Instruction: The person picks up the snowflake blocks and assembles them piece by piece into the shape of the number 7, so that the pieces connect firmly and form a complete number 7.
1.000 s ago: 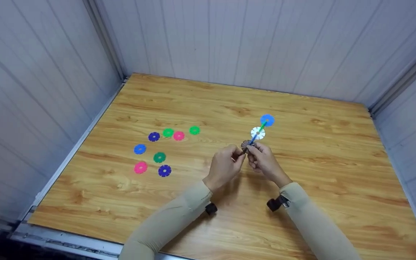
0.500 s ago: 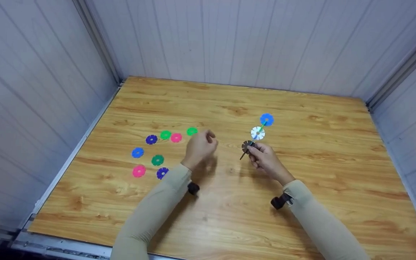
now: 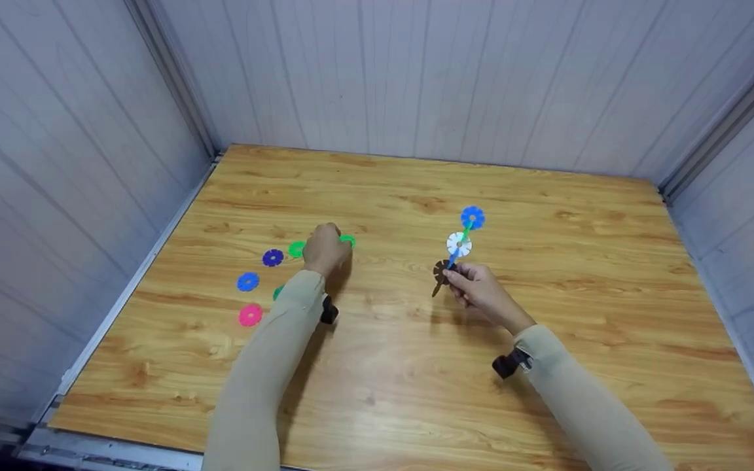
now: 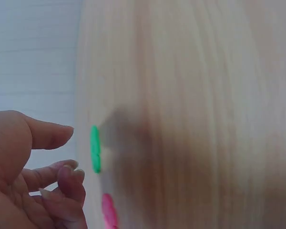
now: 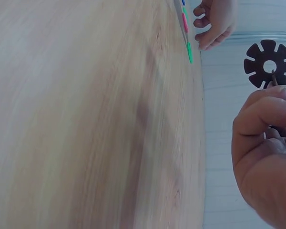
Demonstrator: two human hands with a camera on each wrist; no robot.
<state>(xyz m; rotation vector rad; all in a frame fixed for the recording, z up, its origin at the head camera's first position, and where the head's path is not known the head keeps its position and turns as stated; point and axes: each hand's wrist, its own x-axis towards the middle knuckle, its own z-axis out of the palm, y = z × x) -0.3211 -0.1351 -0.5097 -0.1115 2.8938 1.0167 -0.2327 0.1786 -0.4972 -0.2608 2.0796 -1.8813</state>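
In the head view, my right hand (image 3: pixel 485 296) pinches a chain of slotted plastic discs, a snowflake-disc toy. From its far end come a blue disc (image 3: pixel 466 212), a green one edge-on, a white disc (image 3: pixel 452 244), a blue one edge-on and a dark brown disc (image 3: pixel 439 269). Another dark disc (image 3: pixel 437 288) juts out edge-on toward me. My left hand (image 3: pixel 326 250) hovers over the loose discs, palm down. The left wrist view shows its thumb and fingers apart, close to a loose green disc (image 4: pixel 95 151) and a pink disc (image 4: pixel 108 210), holding neither.
On the wooden tabletop (image 3: pixel 383 392) lie another green disc (image 3: pixel 294 246), a dark blue disc (image 3: pixel 268 255), a blue disc (image 3: pixel 243 281) and a pink disc (image 3: pixel 245 315). My left forearm mostly covers a dark green disc (image 3: pixel 277 292). Pale panel walls (image 3: pixel 390 78) enclose the table.
My left hand has let go of the chain's near dark disc and moved left to the loose discs. The right hand keeps hold of the chain, nearly in place.
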